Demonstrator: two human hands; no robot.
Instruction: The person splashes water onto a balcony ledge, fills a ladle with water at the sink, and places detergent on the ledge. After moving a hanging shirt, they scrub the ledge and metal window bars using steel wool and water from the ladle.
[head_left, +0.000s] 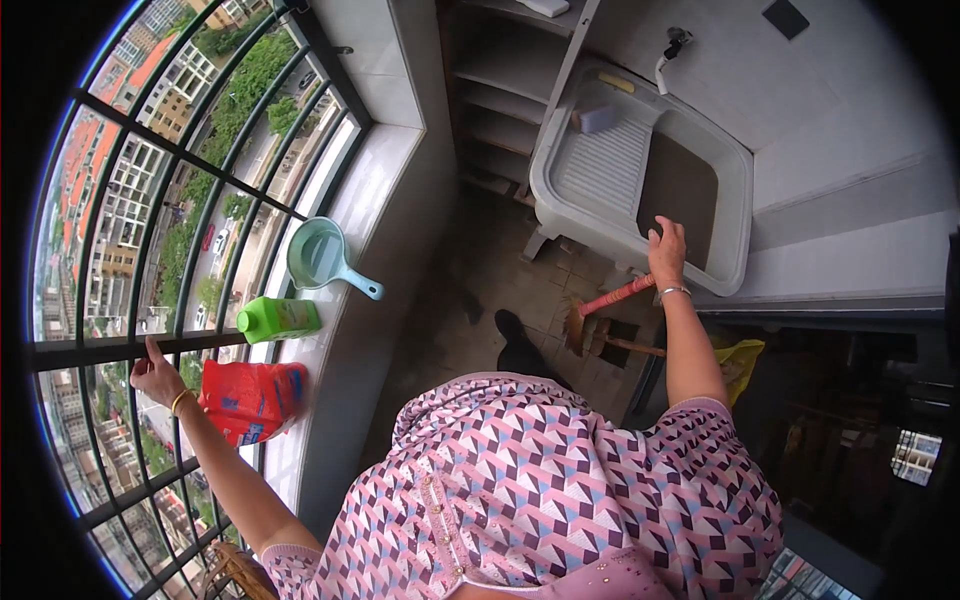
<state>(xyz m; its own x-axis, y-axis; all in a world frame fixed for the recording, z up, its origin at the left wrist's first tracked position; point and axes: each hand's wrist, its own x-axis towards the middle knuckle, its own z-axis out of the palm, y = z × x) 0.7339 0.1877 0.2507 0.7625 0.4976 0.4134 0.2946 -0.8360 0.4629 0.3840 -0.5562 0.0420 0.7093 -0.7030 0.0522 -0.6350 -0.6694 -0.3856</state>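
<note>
My left hand (159, 375) is at the window's metal bars (112, 352), its fingers at a thick crossbar; whether it grips the bar I cannot tell. Beside that wrist, on the sill, stands a red plastic detergent bag (251, 397), with a green capped bottle (279, 319) and a light blue plastic dipper (319, 255) farther along. On the right, my right hand (667, 247) is over the near rim of a grey-white laundry sink (551, 214), fingers apart and holding nothing visible. The sink has a ribbed washboard (604, 165), a dark basin, a yellow bar (616, 82) and a bluish item (596, 118).
Below the sink, a broom (615, 296) with a red handle and a wooden-handled tool (634, 346) are near the floor. Shelves (502, 101) stand left of the sink. A tap (667, 56) juts from the wall. A yellow bag (739, 367) is behind my right forearm.
</note>
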